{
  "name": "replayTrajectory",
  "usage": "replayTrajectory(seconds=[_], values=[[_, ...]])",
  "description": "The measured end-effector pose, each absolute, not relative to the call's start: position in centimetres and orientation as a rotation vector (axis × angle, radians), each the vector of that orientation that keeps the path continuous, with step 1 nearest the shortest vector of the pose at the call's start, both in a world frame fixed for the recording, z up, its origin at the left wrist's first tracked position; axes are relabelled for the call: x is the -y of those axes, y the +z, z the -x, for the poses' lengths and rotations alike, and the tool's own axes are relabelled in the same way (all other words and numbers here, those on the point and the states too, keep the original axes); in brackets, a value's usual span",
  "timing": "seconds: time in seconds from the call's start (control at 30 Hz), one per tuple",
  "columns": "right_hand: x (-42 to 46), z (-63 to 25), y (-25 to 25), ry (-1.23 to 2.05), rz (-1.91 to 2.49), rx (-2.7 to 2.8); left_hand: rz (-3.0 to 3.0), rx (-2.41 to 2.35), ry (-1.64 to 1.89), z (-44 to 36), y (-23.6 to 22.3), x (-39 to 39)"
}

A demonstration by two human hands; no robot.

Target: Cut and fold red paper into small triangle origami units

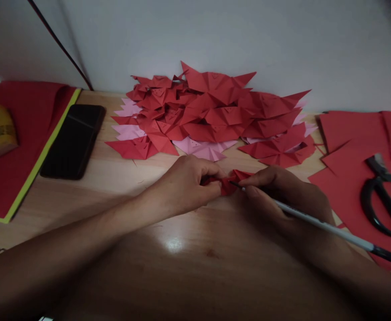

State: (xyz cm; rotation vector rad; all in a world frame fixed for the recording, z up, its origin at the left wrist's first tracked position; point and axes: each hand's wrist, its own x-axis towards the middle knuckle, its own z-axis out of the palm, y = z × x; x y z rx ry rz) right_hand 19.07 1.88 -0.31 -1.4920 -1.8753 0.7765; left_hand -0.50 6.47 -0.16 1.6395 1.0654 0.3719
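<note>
Left hand: grip closed on a small folded red paper, which lies between the two hands, just above the wooden bench. Right hand: grip closed around a white pen, its dark tip at the folded paper and its black end extending rightward and toward the wearer. Beyond both grips: a pile of folded red and pink paper shapes, close to the wall. Left of the left grip: a black phone, beside red sheets with a yellow edge. Right of the right grip: flat red paper with black-handled scissors on top.
</note>
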Motion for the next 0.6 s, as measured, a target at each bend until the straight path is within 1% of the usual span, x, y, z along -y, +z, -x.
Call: replayTrajectory(seconds=[0.47, 0.6], values=[[-1.94, -19.33, 0.03, 0.771, 1.521, 1.894, -1.551, -1.04, 0.361, 0.66, -0.33, -6.46], [-1.77, -19.69, -0.19, 0.862, 1.541, 1.782, -1.477, -1.052, 0.344, 0.54, -0.15, -6.71]])
